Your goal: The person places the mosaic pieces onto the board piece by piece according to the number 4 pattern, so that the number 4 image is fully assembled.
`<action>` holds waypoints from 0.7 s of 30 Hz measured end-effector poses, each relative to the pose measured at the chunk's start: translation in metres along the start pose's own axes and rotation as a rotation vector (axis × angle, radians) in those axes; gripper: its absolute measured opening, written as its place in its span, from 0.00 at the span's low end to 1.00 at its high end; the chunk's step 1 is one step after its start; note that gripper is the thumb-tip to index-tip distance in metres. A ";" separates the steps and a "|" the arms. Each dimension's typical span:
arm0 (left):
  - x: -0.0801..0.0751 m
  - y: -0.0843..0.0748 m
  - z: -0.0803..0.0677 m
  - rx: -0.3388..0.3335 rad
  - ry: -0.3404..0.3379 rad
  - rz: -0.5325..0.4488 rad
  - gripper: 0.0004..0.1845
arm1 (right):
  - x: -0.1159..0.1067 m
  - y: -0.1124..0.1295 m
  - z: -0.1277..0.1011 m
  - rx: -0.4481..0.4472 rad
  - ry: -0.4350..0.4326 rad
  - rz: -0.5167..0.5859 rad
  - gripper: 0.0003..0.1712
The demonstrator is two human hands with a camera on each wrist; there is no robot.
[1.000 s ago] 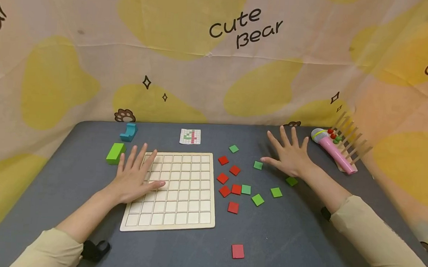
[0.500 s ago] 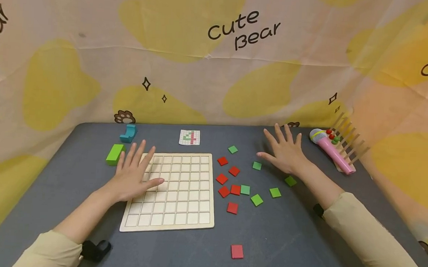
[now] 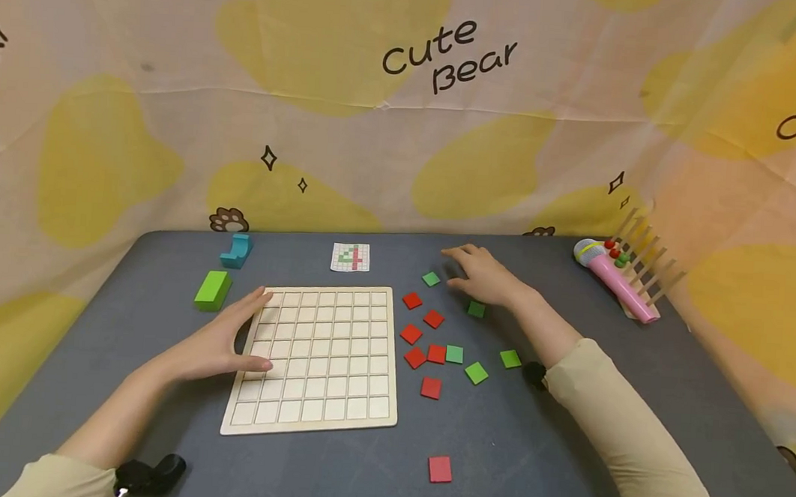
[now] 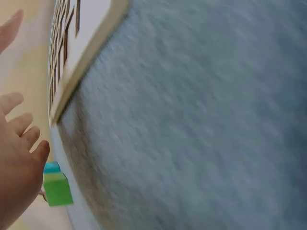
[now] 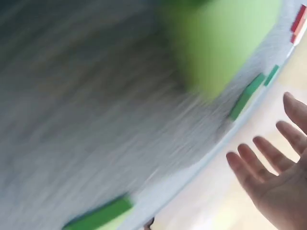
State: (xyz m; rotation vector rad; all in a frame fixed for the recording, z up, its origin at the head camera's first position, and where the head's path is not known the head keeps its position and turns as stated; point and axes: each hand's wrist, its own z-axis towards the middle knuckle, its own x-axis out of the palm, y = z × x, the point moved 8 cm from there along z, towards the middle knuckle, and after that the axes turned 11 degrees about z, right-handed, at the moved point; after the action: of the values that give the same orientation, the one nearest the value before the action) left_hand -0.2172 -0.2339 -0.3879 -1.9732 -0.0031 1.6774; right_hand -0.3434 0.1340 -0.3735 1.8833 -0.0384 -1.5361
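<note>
A pale wooden grid board (image 3: 318, 357) lies flat on the grey table, its squares bare. My left hand (image 3: 227, 339) rests at the board's left edge with straight fingers and the thumb on a square; it holds nothing. My right hand (image 3: 481, 275) hovers low over the loose tiles, fingers stretched leftward, between a green tile (image 3: 430, 279) and another green tile (image 3: 476, 309). Red tiles (image 3: 423, 332) and more green tiles (image 3: 475, 371) lie scattered right of the board. The left wrist view shows the board's edge (image 4: 81, 52) and my left hand's fingers (image 4: 21, 124). The right wrist view is blurred.
A small pattern card (image 3: 350, 257) lies behind the board. A green block (image 3: 212, 290) and a blue block (image 3: 237, 249) sit at the back left. A pink toy microphone (image 3: 615, 279) and a wooden rack (image 3: 650, 265) stand at the back right. One red tile (image 3: 440, 468) lies near the front.
My right hand has moved left, from near the microphone to over the tiles. My left hand has slid off the board's top to its left edge.
</note>
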 end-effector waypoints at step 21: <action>0.008 0.030 -0.006 0.009 0.088 -0.071 0.65 | 0.024 0.012 0.018 -0.029 0.144 0.058 0.28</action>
State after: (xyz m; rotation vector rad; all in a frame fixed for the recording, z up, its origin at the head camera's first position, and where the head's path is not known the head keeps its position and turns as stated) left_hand -0.2196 -0.2588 -0.4071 -2.0145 -0.0324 1.5428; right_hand -0.3473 0.1051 -0.3887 1.9476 -0.0053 -1.3521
